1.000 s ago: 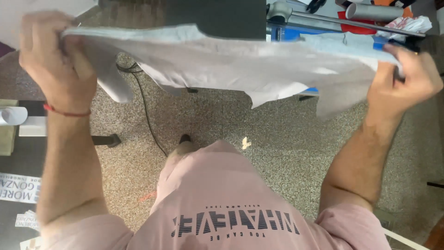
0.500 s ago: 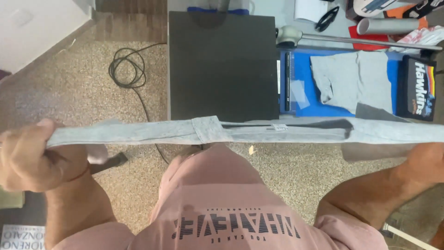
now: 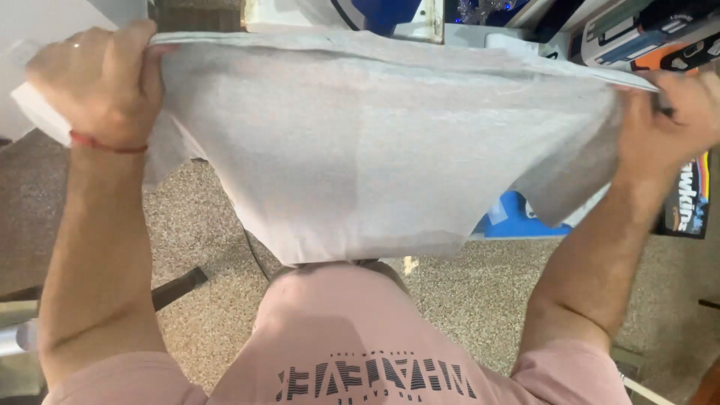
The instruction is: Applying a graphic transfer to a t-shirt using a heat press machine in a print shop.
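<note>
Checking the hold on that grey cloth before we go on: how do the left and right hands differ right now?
The left hand is sharp in view; the right hand is blurred. The left wrist carries a thin red thread band; the right wrist shows none. The left hand sits a little higher in the picture than the right. Both are closed on the top edge of the grey cloth, one at each end, holding it spread and raised.
</note>
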